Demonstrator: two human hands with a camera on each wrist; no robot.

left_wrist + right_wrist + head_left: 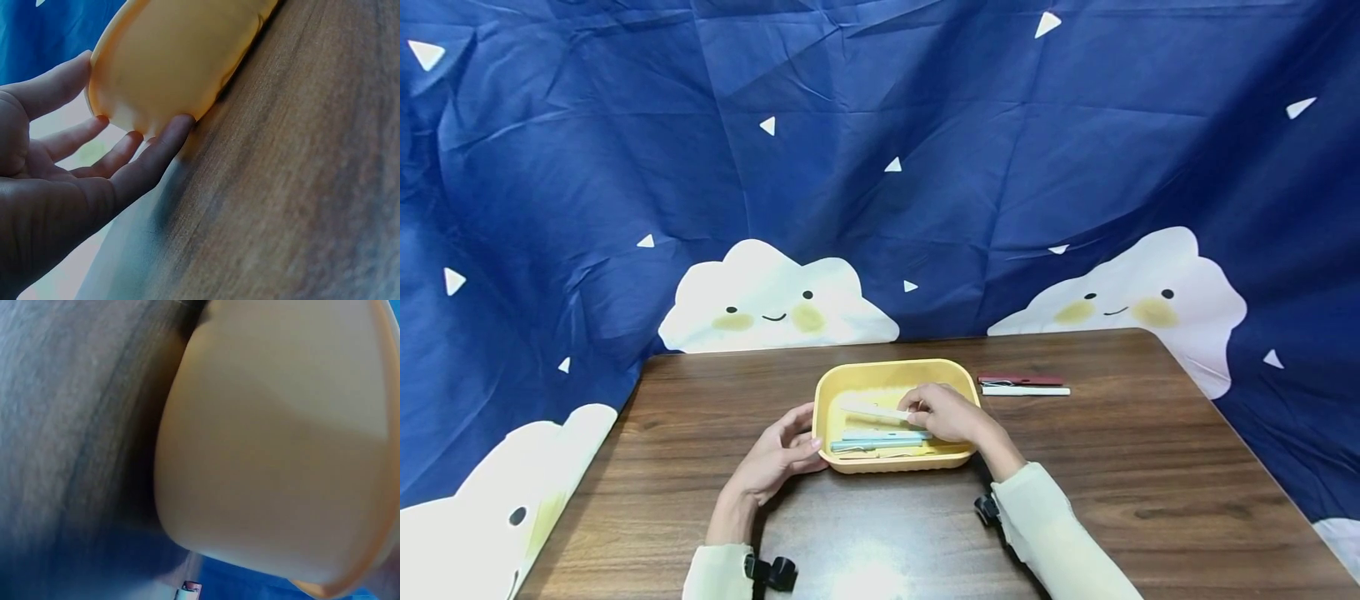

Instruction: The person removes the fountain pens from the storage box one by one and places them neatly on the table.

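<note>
A shallow yellow plastic basket (895, 467) sits on the wooden table. At its left end my left hand (784, 454) holds it, the thumb at the rim and the other fingertips spread along the outer wall (162, 69). Over the basket, my right hand (947, 412) pinches one end of a white pen (874, 411) between thumb and fingers. Below that pen lie a light blue pen (880, 435), a teal pen (868, 446) and a yellow pen (891, 455). The right wrist view is mostly filled by the basket's outer wall (269, 444).
Right of the basket, a dark red pen (1030, 380) and another white pen (1026, 391) lie side by side on the brown table (1112, 467). A blue cloth (865, 200) printed with clouds hangs behind the table's far edge.
</note>
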